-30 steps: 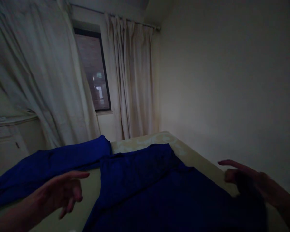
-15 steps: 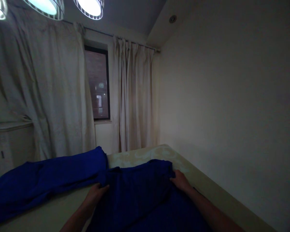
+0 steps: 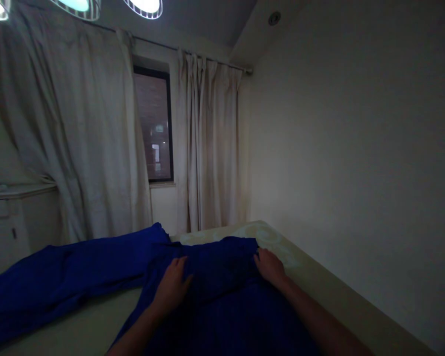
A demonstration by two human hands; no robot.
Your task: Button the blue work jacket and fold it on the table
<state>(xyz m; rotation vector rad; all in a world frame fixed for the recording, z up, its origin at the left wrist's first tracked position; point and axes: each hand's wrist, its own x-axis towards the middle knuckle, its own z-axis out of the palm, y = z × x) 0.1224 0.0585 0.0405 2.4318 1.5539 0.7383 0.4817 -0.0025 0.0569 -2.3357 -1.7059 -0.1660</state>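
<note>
A dark blue garment lies spread over the table-like surface, with its far edge towards the window. My left hand rests on the cloth left of the middle, fingers reaching forward and thumb apart. At the far right corner of the garment, my right hand has its fingers closed on the edge of the fabric. A long blue cloth piece stretches off to the left; whether it is a sleeve or leg of the same garment I cannot tell. Dim light hides seams and details.
The pale patterned surface runs along the plain wall on the right. Light curtains hang around a dark-framed window ahead. A white cabinet stands at the left, and lamps hang overhead.
My left hand has moved right and forward, off the garment's left edge onto its top. My right hand has shifted slightly left and away with the corner. The far edge lies flatter.
</note>
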